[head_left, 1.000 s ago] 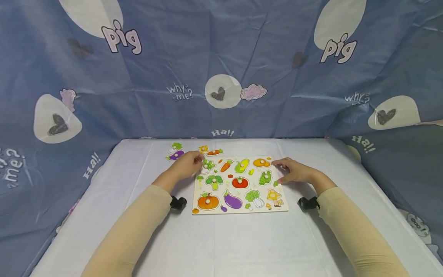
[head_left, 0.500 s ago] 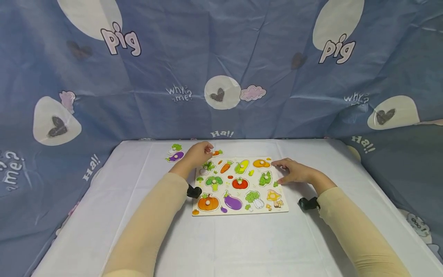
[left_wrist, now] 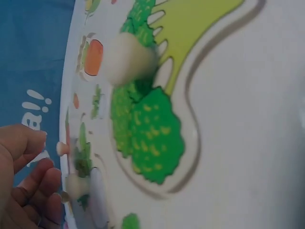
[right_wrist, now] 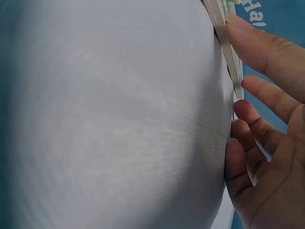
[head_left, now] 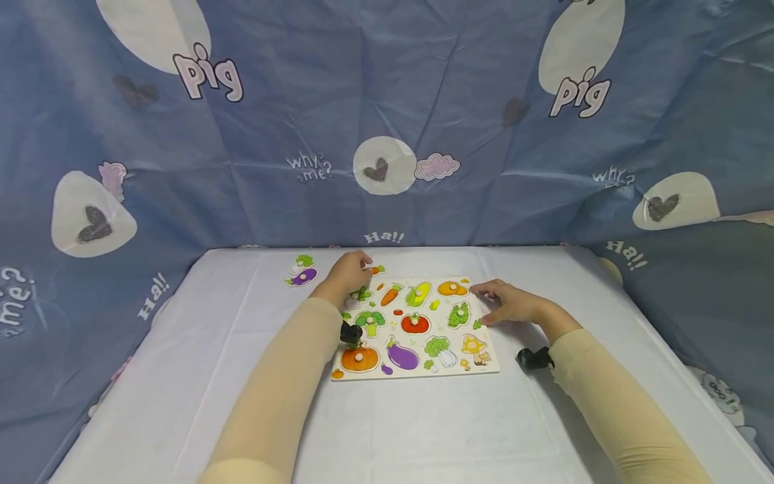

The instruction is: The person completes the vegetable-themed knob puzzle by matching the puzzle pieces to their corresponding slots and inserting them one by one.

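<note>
Blue printed sheeting backs the tabletop. Near its far edge, the left hand, fingers parted, sits beside the carrot piece; contact cannot be told. A light pinch would suit. The right hand, fingers spread, should brace the puzzle board's right edge.

"What colour is the curtain?"

"Blue, patterned with white blobs, dark hearts and pale lettering."

"And the board?"

"White, with a red tomato, orange pumpkin and purple eggplant."

"The sleeves?"

"Cream; the tablecloth, white."
</note>
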Demonstrator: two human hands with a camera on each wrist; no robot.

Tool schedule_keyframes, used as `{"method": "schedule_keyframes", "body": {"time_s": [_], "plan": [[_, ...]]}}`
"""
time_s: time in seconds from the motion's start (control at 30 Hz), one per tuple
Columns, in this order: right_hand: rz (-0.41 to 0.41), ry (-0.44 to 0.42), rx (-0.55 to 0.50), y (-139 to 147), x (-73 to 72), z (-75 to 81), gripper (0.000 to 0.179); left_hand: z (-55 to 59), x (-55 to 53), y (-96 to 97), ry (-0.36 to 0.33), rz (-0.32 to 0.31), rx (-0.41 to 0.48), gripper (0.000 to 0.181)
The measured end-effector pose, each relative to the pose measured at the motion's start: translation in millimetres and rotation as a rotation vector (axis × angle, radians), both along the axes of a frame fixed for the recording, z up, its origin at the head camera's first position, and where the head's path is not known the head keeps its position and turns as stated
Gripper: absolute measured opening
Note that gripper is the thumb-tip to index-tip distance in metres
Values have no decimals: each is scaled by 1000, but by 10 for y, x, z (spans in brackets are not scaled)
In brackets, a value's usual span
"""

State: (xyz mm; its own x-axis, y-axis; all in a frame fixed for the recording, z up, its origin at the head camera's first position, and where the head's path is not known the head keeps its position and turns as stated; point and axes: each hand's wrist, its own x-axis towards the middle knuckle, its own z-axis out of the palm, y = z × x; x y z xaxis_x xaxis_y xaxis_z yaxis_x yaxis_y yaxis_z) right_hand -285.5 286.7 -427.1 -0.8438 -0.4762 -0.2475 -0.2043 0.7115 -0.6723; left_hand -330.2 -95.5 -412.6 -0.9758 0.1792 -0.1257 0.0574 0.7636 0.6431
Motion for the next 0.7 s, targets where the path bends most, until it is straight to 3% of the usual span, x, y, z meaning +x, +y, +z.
{"method": "schedule_keyframes", "body": {"time_s": [0.13, 0.3, 0.7], "plan": [[-3, 8, 15, 3, -13, -19, 81, -47, -20, -11, -8, -3, 26, 34], [6, 15, 17, -7, -14, -33, 81, -139, -46, -34, 32, -5, 23, 31], [-29, -6, 19, 7, -16, -14, 83, -200, -120, 68, 51, 81, -28, 17]]}}
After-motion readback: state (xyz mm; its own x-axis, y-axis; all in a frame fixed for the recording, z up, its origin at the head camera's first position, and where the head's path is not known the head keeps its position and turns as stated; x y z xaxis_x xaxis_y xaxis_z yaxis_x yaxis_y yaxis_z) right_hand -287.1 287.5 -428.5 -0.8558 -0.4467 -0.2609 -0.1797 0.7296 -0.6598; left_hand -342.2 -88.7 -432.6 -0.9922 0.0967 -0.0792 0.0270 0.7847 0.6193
